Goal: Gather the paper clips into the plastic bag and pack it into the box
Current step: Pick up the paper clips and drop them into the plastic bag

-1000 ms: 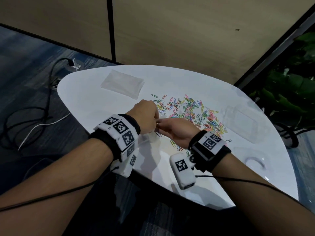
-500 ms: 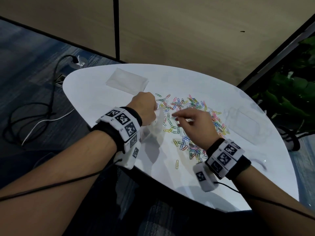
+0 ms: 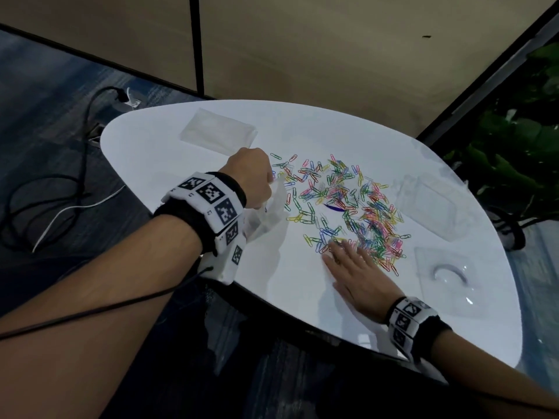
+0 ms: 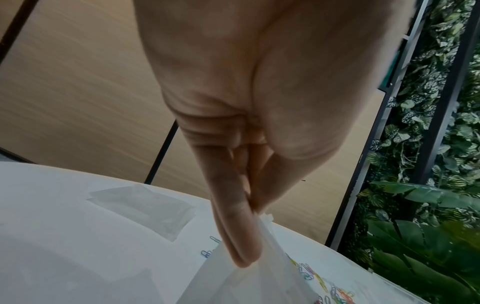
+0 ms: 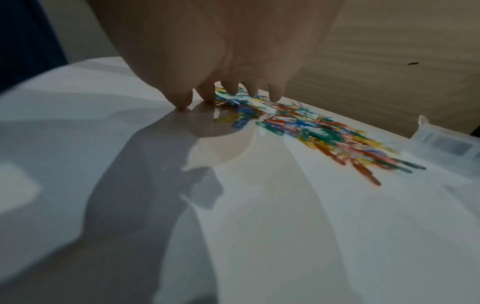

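Note:
Many coloured paper clips lie scattered across the middle of the white table. My left hand pinches the top edge of a clear plastic bag, which hangs just left of the clips. My right hand lies flat on the table with fingers spread, its fingertips touching the near edge of the clip pile. A clear plastic box sits right of the clips, and its clear lid lies nearer the front right.
A stack of spare clear bags lies at the table's far left. Cables run over the floor to the left. Green plants stand beyond the table's right edge, and a wood-panel wall stands behind.
My right hand has left the bag, swung right and back toward me, and come down flat at the near edge of the clips. The left hand keeps its hold on the bag.

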`<state>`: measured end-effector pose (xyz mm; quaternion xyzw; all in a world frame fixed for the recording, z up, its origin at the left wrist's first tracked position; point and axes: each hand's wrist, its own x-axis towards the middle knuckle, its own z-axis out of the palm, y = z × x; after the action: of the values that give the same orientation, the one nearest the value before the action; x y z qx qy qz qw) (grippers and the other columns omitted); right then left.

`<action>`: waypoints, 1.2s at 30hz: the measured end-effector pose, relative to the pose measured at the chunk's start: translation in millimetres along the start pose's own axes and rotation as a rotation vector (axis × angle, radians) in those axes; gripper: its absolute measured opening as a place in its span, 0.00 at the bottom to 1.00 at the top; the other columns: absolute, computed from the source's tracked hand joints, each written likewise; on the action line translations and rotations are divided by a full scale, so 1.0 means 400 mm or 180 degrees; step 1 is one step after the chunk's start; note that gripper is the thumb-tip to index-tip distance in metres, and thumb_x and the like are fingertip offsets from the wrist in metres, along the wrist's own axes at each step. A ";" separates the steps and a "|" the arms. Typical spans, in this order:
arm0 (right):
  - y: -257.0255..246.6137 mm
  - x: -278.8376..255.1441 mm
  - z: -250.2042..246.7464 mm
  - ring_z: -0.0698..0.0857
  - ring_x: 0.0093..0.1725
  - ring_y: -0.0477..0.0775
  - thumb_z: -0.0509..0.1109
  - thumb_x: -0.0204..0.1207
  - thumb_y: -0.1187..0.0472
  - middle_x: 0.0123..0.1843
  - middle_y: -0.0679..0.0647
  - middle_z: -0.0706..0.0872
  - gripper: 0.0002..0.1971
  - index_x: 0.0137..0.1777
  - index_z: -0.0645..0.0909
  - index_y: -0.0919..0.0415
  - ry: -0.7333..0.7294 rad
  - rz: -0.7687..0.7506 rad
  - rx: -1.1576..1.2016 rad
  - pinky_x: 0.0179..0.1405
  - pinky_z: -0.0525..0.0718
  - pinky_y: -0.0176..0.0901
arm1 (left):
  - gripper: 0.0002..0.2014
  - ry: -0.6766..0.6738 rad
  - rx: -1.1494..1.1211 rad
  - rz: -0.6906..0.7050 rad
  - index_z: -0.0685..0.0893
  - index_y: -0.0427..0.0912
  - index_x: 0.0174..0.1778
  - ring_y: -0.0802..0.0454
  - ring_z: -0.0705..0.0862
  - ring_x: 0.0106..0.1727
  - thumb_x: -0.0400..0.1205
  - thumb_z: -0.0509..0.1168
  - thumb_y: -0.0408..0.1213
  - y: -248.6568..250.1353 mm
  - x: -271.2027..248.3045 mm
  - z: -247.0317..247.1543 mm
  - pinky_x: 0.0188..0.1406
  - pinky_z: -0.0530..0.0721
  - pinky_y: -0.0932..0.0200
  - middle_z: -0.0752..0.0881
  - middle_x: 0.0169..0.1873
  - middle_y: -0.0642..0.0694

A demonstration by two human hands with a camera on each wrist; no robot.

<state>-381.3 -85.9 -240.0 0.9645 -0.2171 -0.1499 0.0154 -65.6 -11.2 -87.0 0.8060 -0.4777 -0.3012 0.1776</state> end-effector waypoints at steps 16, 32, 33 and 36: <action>0.066 0.119 -0.090 0.87 0.36 0.57 0.72 0.76 0.67 0.38 0.56 0.90 0.06 0.43 0.91 0.62 0.0686 0.0818 0.1185 0.41 0.88 0.48 | 0.16 -0.0109 0.0121 0.0021 0.90 0.35 0.57 0.40 0.91 0.51 0.78 0.63 0.22 0.028 0.000 0.016 0.56 0.90 0.48 0.92 0.46 0.39; -0.053 0.234 -0.333 0.91 0.45 0.44 0.70 0.78 0.71 0.50 0.56 0.91 0.06 0.53 0.87 0.67 0.0455 0.2161 0.6643 0.40 0.87 0.29 | 0.16 -0.0204 0.0060 0.0282 0.88 0.36 0.61 0.41 0.91 0.51 0.80 0.64 0.23 0.047 0.002 0.066 0.57 0.90 0.50 0.89 0.50 0.40; -0.074 0.247 -0.333 0.91 0.43 0.44 0.70 0.78 0.71 0.48 0.57 0.91 0.06 0.53 0.86 0.68 0.0411 0.2148 0.6676 0.39 0.87 0.30 | 0.15 -0.0173 0.0058 0.0306 0.88 0.37 0.60 0.41 0.90 0.51 0.79 0.64 0.24 0.048 0.002 0.069 0.57 0.89 0.49 0.89 0.48 0.40; -0.112 0.282 -0.332 0.88 0.44 0.49 0.68 0.80 0.71 0.45 0.60 0.89 0.05 0.49 0.85 0.71 0.0383 0.2197 0.6708 0.49 0.89 0.36 | 0.11 -0.0067 0.0120 0.0358 0.90 0.36 0.53 0.40 0.91 0.48 0.78 0.66 0.27 0.051 0.006 0.072 0.56 0.89 0.48 0.91 0.45 0.38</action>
<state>-226.5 -97.8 -149.2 0.3884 -0.4916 0.1691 -0.7608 -97.1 -23.2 -98.0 0.7779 -0.5296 -0.2901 0.1740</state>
